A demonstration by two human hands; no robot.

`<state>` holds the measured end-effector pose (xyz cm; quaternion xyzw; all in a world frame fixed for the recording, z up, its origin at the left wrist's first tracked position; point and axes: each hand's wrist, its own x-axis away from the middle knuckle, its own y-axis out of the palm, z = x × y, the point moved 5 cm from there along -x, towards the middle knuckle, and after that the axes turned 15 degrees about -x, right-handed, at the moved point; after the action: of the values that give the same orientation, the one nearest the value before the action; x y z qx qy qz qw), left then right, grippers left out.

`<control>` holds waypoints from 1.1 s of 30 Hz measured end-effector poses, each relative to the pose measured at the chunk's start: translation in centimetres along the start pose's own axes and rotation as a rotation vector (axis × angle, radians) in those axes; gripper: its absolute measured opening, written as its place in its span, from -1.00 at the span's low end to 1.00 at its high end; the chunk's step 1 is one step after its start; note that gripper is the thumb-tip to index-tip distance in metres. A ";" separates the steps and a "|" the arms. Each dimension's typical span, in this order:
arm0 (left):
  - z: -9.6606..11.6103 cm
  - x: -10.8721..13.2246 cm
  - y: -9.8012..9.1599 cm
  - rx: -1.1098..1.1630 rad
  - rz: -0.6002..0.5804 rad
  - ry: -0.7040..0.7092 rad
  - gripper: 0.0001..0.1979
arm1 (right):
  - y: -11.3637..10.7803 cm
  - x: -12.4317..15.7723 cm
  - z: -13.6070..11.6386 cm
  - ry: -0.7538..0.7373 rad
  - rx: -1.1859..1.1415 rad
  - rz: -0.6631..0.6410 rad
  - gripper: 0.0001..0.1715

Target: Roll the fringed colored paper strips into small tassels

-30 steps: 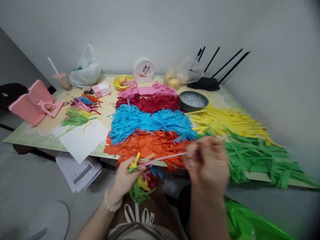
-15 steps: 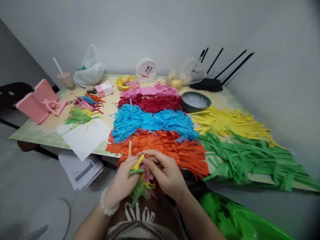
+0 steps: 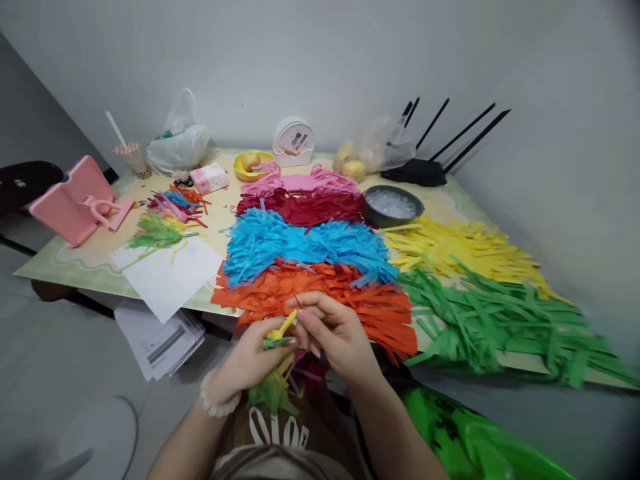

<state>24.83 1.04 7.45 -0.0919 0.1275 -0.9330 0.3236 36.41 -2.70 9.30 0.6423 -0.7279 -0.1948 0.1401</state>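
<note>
Six fringed piles [image 3: 310, 245] seemed left to use, one bundle [image 3: 159, 233] looked finished, and the left hand [image 3: 253, 357] gripped an unfinished-looking bunch [image 3: 275, 392], what the right hand [image 3: 345, 341] held being unclear

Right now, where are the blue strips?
In the head view, the blue strips lie mid-table, between the red strips and orange strips, left of the yellow strips.

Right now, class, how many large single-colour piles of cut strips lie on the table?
6: the pink pile, red pile, blue pile and orange pile, back to front in the middle; the yellow pile at right, with the green pile nearer the person.
</note>
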 end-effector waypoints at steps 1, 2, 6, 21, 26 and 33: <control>-0.2 0.0 0.1 0.025 -0.007 -0.007 -0.80 | -0.1 0.0 0.1 0.008 0.001 -0.005 -0.72; -0.4 0.0 0.1 0.057 -0.010 -0.018 -0.79 | -0.3 0.0 0.2 0.012 0.016 -0.003 -0.73; -1.6 0.2 0.6 0.358 -0.022 -0.090 -0.64 | -1.0 0.0 0.1 -0.019 0.129 0.034 -0.79; -1.8 0.0 -0.8 0.464 0.381 -0.118 -0.74 | -0.7 2.1 1.7 -0.003 0.168 0.211 -0.72; -1.6 0.4 -1.1 0.270 0.404 -0.104 -0.82 | -0.6 1.9 1.6 0.026 0.099 0.198 -0.70; 0.3 0.4 -1.1 -0.191 0.362 0.050 -0.91 | -1.6 0.5 2.4 0.087 -0.011 0.126 -0.51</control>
<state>23.94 1.60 8.14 -0.0747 0.2378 -0.8454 0.4725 36.68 -3.08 6.42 0.6023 -0.7590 -0.1618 0.1870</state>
